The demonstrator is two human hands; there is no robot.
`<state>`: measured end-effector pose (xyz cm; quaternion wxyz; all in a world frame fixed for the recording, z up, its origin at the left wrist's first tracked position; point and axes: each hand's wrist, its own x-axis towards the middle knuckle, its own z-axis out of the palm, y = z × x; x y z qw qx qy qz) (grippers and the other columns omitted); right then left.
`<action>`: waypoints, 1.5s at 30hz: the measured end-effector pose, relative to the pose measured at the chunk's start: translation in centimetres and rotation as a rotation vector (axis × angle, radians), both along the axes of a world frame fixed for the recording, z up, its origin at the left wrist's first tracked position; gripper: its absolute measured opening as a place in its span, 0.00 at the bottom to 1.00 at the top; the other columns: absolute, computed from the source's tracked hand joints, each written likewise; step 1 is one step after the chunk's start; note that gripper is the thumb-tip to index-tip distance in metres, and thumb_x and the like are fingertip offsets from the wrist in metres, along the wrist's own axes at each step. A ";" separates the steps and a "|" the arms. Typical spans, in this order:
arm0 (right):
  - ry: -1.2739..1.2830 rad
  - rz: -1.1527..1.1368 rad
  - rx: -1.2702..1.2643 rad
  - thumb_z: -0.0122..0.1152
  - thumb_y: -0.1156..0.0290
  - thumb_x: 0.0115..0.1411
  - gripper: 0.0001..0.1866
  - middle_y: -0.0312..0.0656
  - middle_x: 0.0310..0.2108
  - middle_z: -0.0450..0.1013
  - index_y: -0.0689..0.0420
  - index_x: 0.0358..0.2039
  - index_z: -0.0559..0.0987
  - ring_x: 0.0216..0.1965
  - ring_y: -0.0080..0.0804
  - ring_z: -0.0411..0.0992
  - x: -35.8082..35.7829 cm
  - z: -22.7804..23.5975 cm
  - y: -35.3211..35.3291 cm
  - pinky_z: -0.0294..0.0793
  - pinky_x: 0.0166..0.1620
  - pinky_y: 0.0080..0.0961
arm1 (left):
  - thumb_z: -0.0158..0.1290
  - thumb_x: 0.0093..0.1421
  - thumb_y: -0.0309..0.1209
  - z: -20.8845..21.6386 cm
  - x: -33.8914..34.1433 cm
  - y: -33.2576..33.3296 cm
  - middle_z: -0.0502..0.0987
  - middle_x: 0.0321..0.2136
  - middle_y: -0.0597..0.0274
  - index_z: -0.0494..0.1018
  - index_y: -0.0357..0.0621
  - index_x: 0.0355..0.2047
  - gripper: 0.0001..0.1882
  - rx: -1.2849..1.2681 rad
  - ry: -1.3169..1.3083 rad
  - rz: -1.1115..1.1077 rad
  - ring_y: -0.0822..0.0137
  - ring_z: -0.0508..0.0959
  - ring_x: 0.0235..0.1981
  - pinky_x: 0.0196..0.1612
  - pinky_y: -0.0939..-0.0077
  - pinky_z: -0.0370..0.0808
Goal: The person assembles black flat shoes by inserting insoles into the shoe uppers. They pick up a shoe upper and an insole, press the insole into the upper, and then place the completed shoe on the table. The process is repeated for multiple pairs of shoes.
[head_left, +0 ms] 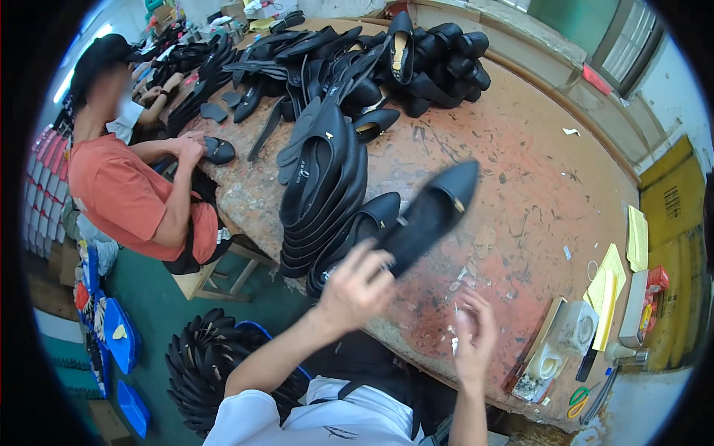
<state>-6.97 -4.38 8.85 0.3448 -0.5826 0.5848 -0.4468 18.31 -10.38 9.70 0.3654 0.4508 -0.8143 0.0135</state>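
Note:
My left hand [358,288] is closed on the heel end of a black flat shoe [439,212] with a pointed toe and a small gold ornament. The shoe is tilted above the table, toe pointing far right, and slightly blurred. Beside it lies another black flat [372,223], next to a nested row of black flats [325,175]. Over the table's near edge, my right hand [476,334] is half curled with its fingers apart. I see nothing held in it, though small whitish bits show near its fingertips.
A large heap of black shoes [320,63] covers the table's far side. At left a co-worker in an orange shirt [123,193] handles a dark shoe [219,150]. Glue tubs [550,364], scissors [578,401] and yellow paper [606,279] lie right. A basket of black pieces [216,364] stands below.

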 end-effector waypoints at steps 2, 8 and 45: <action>-0.177 0.086 0.203 0.66 0.64 0.70 0.28 0.57 0.64 0.75 0.62 0.66 0.74 0.66 0.47 0.72 3.9 -1.3 -0.5 0.72 0.66 0.42 | 0.69 0.59 0.34 -1.3 2.8 -1.3 0.81 0.47 0.52 0.80 0.38 0.35 0.13 0.028 -0.068 0.113 0.41 0.81 0.53 0.52 0.48 0.80; -0.512 0.301 0.320 0.60 0.47 0.74 0.53 0.69 0.75 0.55 0.70 0.80 0.44 0.70 0.50 0.69 14.1 -5.4 -3.9 0.69 0.70 0.41 | 0.67 0.60 0.39 -1.1 5.1 3.5 0.83 0.49 0.51 0.83 0.34 0.42 0.18 0.258 -0.407 0.246 0.41 0.73 0.63 0.59 0.47 0.68; 0.332 -0.114 -0.217 0.66 0.62 0.67 0.14 0.51 0.54 0.78 0.60 0.45 0.85 0.60 0.52 0.71 5.4 -9.9 -8.2 0.68 0.64 0.49 | 0.61 0.56 0.26 17.2 15.2 -31.9 0.85 0.47 0.45 0.78 0.51 0.57 0.26 0.109 -0.300 0.627 0.40 0.86 0.48 0.50 0.45 0.84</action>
